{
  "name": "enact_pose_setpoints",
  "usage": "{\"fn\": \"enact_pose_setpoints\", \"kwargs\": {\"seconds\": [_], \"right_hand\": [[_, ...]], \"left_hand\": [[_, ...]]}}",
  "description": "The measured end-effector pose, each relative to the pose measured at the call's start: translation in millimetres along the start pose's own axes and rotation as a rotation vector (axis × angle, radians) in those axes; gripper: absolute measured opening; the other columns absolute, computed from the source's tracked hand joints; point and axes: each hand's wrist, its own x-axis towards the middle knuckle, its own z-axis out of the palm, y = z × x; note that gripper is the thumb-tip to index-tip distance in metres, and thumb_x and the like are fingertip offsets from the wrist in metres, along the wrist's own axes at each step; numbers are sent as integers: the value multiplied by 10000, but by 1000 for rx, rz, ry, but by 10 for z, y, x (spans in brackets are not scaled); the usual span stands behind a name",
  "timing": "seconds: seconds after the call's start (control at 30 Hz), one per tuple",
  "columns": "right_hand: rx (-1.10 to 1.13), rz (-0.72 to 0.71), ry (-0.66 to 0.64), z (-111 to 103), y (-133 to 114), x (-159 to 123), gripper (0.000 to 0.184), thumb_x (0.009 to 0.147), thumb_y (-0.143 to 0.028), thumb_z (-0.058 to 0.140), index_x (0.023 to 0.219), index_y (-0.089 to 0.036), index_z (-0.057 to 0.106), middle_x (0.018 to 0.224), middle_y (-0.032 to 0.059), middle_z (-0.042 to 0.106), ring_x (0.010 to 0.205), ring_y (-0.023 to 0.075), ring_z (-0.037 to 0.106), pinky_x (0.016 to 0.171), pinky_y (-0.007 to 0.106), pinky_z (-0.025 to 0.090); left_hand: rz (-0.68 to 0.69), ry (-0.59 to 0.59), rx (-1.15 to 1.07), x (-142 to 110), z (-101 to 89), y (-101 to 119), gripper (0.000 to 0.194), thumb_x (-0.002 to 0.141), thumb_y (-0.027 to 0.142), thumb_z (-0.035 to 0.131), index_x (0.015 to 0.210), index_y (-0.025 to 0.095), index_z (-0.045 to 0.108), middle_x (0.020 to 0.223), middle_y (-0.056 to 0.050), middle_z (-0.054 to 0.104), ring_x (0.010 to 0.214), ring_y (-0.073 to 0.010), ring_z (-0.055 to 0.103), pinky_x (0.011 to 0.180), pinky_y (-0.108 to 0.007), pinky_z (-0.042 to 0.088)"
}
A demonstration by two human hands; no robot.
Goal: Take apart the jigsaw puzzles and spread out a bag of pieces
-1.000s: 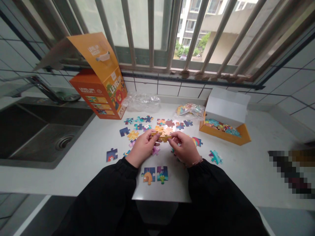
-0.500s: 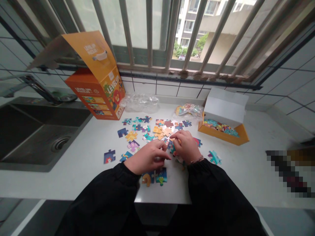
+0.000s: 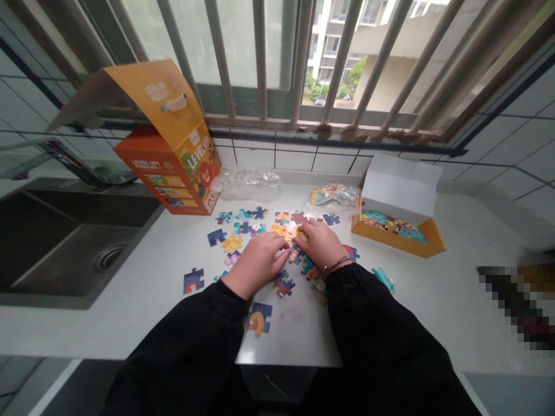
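Observation:
My right hand [image 3: 321, 244] is closed over the middle of the scattered jigsaw pieces, its thumb and fingers on a yellow puzzle piece [image 3: 302, 233]. Beside it on the left, my left hand [image 3: 261, 259] has its fingers curled and thumb bent in; whatever it may hold is hidden. Between the wrists lies a dark blue puzzle piece [image 3: 284, 283]. Nearer the counter edge is a blue piece with an orange shape [image 3: 260, 319]. More pieces, partly covered, lie under my right hand and wrist. Yellow pieces [image 3: 232, 242] and a purple one [image 3: 233, 257] lie left of my left hand.
An orange puzzle box [image 3: 173, 173] stands open at the back left, beside the sink [image 3: 82, 294]. Clear plastic wrap [image 3: 249, 184] and a bag of pieces [image 3: 333, 196] lie along the wall. An open yellow box [image 3: 399, 240] with pieces sits right.
My right hand has come onto a yellow piece. My left hand has drawn slightly left and up. The blue piece with a green figure no longer shows near the front; a dark blue piece now shows.

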Motion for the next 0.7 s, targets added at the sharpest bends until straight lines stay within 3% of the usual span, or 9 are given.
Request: {"fn": "enact_pose_setpoints", "kwargs": {"seconds": [0.17,0.27,0.37,0.47,0.7], "right_hand": [[8,-28,19,6,49,-27,229,1002,-312,727,1153,-149,786,1156,145,769,1123,289,695,1008,363,507],[9,-31,35,26,81,-43,232,993,-323,736,1134,-147,790,1130,154,762,1119,306,689,1013,388,506],[30,-33,67,51,113,-53,249,978,-326,742,1150,-152,787,1112,149,753,1097,305,683,993,390,505],[58,-24,89,58,134,-70,245,975,-342,730,1137,-166,783,1077,131,749,1044,288,678,948,382,505],[99,-5,85,25,155,-101,228,979,-369,714,1096,-188,789,1011,94,755,928,250,646,878,367,478]], "left_hand": [[-93,58,82,106,78,-175,147,1035,257,617,1055,200,751,1127,-107,755,1109,-282,681,1010,-443,535],[-90,81,107,94,139,-214,244,1027,272,623,1231,200,738,1420,-128,693,1336,-307,612,1174,-491,457],[-117,3,130,82,213,-247,397,1032,268,603,1419,197,658,1575,-140,606,1458,-316,537,1251,-533,377],[-133,-57,130,84,257,-275,411,1036,279,603,1439,207,641,1523,-140,648,1419,-306,566,1227,-529,391],[-122,-16,99,123,235,-276,252,980,246,680,1216,168,716,1210,-137,738,1190,-301,632,1093,-458,461]]}}
